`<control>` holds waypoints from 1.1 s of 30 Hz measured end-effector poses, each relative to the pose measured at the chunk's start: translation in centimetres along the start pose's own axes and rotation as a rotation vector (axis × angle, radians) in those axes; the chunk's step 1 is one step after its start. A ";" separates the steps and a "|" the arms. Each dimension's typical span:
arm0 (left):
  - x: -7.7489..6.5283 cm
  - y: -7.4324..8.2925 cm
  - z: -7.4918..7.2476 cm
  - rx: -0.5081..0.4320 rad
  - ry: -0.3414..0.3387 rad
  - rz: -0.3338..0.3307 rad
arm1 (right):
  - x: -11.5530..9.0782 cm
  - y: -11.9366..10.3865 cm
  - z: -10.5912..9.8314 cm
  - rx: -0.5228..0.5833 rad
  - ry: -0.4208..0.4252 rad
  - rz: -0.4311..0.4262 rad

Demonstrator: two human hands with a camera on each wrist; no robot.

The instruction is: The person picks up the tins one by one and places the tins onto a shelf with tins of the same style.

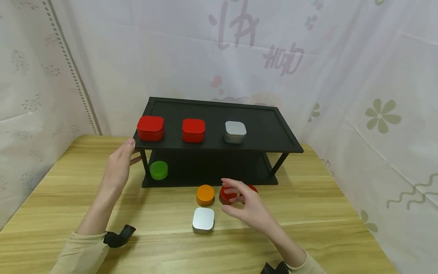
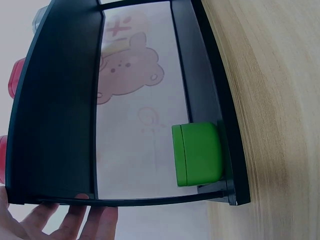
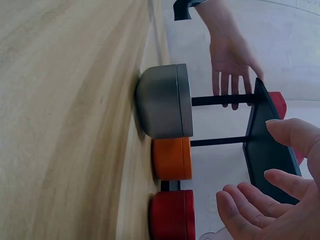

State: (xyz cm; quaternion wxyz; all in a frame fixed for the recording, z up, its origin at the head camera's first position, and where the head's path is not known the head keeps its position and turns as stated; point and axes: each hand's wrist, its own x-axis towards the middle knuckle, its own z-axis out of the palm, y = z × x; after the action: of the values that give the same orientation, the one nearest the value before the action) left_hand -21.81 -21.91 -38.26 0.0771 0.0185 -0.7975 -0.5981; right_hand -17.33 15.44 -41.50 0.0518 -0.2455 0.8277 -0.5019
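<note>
Some pink lettering (image 1: 252,36), hardly legible, backs the black shelf (image 1: 215,114) — left fingers (image 2: 106,222) grip its edge, right fingers (image 1: 240,186) spread loosely.

In the head view, the bare right hand (image 1: 252,207) covers part of one round red lidded tin (image 1: 224,198) and most of a second round red tin (image 1: 253,188) beside it. The left wrist view's lower edge cuts off the bare left hand (image 2: 70,224).

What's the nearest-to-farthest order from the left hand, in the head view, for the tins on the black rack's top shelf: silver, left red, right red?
1. Left red tin: left end, by the left hand.
2. Right red tin: middle of the row.
3. Silver tin: right end.
</note>
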 end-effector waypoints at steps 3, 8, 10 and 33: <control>0.0 0.0 0.1 0.008 0.006 0.010 | -0.1 0.0 0.2 0.002 -0.016 0.022; 0.0 0.0 0.0 0.031 0.012 0.018 | -0.1 0.1 0.5 -0.001 -0.039 0.040; 0.0 0.0 0.0 0.032 0.011 0.018 | -0.1 0.1 0.6 -0.003 -0.043 0.045; 0.2 -0.3 0.1 0.046 0.018 0.002 | -0.3 -0.1 1.6 -0.054 -0.139 0.131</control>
State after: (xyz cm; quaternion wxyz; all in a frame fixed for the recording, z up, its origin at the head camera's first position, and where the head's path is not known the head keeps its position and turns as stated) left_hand -22.02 -21.95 -38.56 0.0842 0.0249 -0.8102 -0.5795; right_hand -16.53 14.21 -42.28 0.1351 -0.2262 0.8496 -0.4569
